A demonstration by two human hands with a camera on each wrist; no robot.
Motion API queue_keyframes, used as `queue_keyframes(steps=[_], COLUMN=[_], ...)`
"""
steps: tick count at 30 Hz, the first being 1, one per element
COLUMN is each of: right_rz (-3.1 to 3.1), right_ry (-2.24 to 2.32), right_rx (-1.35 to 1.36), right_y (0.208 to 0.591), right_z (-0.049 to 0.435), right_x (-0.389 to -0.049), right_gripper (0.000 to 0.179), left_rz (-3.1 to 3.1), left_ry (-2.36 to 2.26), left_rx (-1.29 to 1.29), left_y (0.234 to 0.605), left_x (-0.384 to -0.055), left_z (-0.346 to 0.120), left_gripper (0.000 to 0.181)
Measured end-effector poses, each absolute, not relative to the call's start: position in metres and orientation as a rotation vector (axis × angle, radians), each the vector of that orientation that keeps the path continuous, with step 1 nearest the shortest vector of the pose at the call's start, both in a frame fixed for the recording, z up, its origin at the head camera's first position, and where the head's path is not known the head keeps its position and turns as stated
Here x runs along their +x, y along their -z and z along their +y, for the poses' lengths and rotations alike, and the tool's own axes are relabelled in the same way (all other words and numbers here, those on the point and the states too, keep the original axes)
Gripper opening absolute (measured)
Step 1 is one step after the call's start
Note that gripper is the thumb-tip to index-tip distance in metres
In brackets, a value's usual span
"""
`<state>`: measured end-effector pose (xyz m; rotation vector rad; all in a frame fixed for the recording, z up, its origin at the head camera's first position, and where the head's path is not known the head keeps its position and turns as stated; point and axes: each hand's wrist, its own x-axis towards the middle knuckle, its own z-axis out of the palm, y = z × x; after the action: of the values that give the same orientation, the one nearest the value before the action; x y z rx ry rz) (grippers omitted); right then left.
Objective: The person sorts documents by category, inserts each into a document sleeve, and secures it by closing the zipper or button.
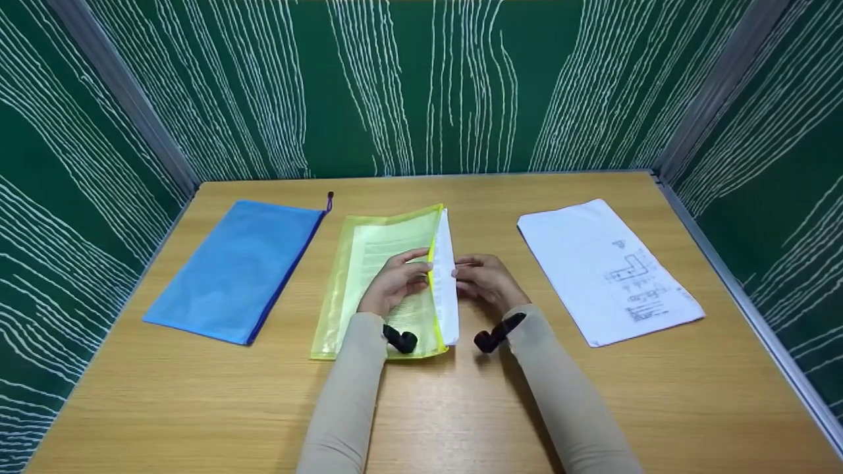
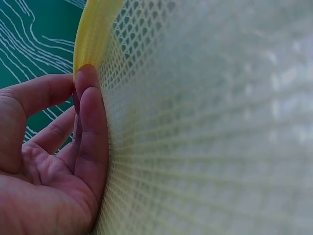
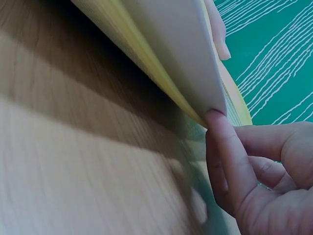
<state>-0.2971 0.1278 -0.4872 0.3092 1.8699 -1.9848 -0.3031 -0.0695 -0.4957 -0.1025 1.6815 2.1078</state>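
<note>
A translucent yellow mesh zip folder (image 1: 332, 309) lies in the middle of the table, its right-hand opening parted. White printed papers (image 1: 446, 289) stick out of that opening and show through the mesh. My left hand (image 1: 397, 280) pinches the folder's yellow zip edge (image 2: 90, 41) between thumb and fingers, lifting it. On the other side, my right hand (image 1: 487, 280) pinches the outer edge of the papers; in the right wrist view one fingertip (image 3: 217, 117) presses on the paper edge beside the lower yellow zip edge. Some right-hand fingertips are hidden.
A blue zip folder (image 1: 230, 270) with a dark zip lies at the left of the wooden table (image 1: 421, 408). To the right lies a white stack of papers (image 1: 579, 263) with a printed drawing. Green walls (image 1: 421, 85) with white lines enclose the back and sides.
</note>
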Motion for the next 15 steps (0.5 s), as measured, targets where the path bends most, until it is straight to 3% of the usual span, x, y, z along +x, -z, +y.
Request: queue_keyframes(steps=[15], right_rz=[1.944], right_ry=[1.971], right_rx=[0.267], right_y=[0.488], right_z=[0.115], right_x=[-0.298], right_gripper=[0.040], left_rz=[1.661], left_ry=[-2.109], left_rx=[-0.105], left_y=[0.496], left_x=[-0.304], left_z=[-0.067], left_gripper=[0.048])
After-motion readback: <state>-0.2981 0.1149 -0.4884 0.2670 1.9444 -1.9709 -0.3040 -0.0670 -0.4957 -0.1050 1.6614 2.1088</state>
